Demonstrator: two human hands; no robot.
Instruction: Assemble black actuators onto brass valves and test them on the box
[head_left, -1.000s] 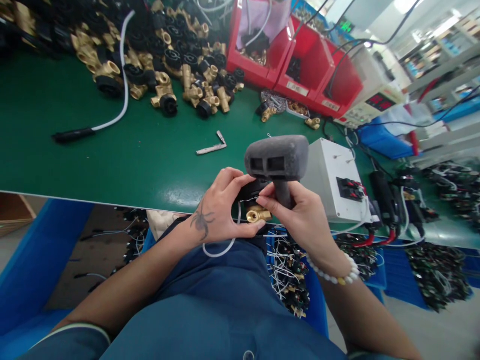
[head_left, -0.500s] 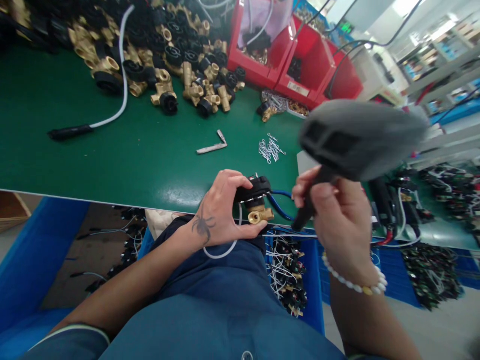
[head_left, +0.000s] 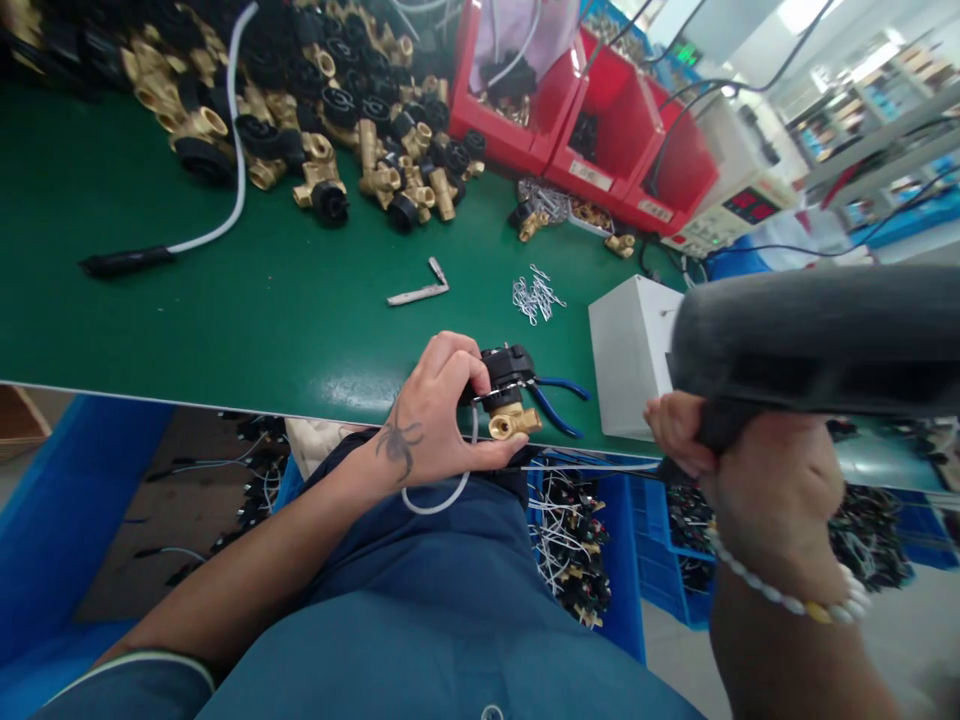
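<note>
In the head view my left hand (head_left: pixel 442 415) grips a brass valve with a black head (head_left: pixel 508 400) at the bench's front edge. Fingers rest on the black head, with the thumb by the brass body. A white cable (head_left: pixel 442 508) loops below that hand. Blue-handled pliers (head_left: pixel 559 402) lie just right of the valve, their jaws hidden. My right hand (head_left: pixel 757 470) is closed around the handle of a dark grey pistol-shaped tool (head_left: pixel 817 335), raised close to the camera; its kind is unclear and its right end is out of frame.
Small metal clips (head_left: pixel 536 295) and a bent metal piece (head_left: pixel 420 290) lie on the green bench (head_left: pixel 262 320). Several brass valves (head_left: pixel 322 185) are heaped behind. Red bins (head_left: pixel 551 150) line the back; a white box (head_left: pixel 626 350) stands right. Below is a blue crate (head_left: pixel 626 560).
My right hand has swung right and slightly down with the pistol-shaped tool, uncovering the white box. My left hand keeps hold of the valve, nearly in place.
</note>
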